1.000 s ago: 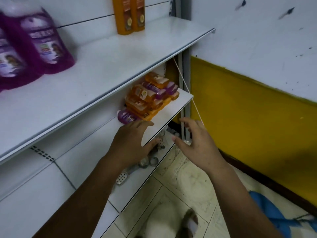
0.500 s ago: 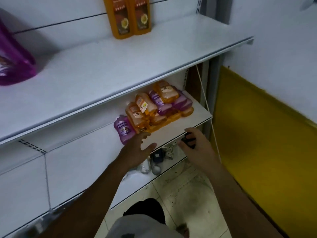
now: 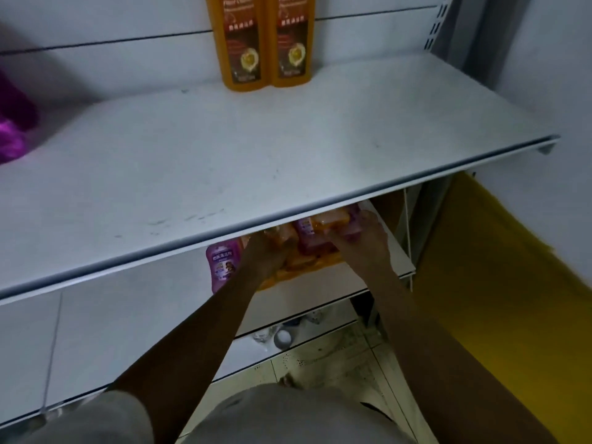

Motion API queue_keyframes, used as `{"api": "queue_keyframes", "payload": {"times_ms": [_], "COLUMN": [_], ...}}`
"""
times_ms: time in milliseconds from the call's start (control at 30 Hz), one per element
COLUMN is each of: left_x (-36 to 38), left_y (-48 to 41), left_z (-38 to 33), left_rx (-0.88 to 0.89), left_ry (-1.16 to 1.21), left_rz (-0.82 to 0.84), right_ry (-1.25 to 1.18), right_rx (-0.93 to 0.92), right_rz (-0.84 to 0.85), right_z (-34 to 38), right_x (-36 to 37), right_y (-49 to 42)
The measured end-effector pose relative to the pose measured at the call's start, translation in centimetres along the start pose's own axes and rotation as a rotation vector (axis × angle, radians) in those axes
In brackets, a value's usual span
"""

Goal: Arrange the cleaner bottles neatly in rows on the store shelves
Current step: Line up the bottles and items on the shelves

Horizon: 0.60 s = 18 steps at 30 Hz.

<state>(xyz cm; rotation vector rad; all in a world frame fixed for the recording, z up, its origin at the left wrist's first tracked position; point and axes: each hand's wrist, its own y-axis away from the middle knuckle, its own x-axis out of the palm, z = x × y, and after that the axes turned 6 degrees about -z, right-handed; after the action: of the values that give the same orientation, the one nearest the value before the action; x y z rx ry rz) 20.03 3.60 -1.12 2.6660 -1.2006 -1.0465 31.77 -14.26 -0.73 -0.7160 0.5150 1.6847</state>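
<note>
A pile of small orange and purple cleaner bottles (image 3: 312,248) lies on the middle shelf (image 3: 320,291), partly hidden under the upper shelf (image 3: 288,155). My left hand (image 3: 267,254) reaches into the pile's left side, fingers curled round an orange bottle (image 3: 282,233). My right hand (image 3: 368,240) is at the pile's right end, fingers wrapped over a purple bottle (image 3: 350,233). One purple bottle (image 3: 222,264) lies apart, left of my left wrist. Two tall orange bottles (image 3: 242,43) stand upright side by side at the back of the upper shelf.
A large purple bottle (image 3: 12,133) shows at the upper shelf's far left edge. Small loose items (image 3: 282,338) sit on the bottom shelf. A yellow wall (image 3: 499,315) closes the right side, with tiled floor (image 3: 336,363) below. The upper shelf's front lip overhangs my hands.
Both hands have moved forward from the middle shelf's front edge into the bottle pile. The camera has come closer and higher, so the upper shelf now covers most of the pile.
</note>
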Motion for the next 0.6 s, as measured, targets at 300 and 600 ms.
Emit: {"api": "queue_keyframes", "payload": {"times_ms": [300,600], "left_x": [3.1,4.2], "left_y": [-2.2,-0.6], "left_z": [0.4,-1.7], "left_rx": [-0.172,-0.231], "left_ry": [0.089,0.268], "left_rz": [-0.175,-0.289], "right_ry": [0.002,-0.080], "right_rx": [0.003,-0.074], "right_rz": [0.210,0.291], "right_z": [2.7,2.0], "right_x": [-0.5,-2.1], "right_y": [-2.6,-3.4]}}
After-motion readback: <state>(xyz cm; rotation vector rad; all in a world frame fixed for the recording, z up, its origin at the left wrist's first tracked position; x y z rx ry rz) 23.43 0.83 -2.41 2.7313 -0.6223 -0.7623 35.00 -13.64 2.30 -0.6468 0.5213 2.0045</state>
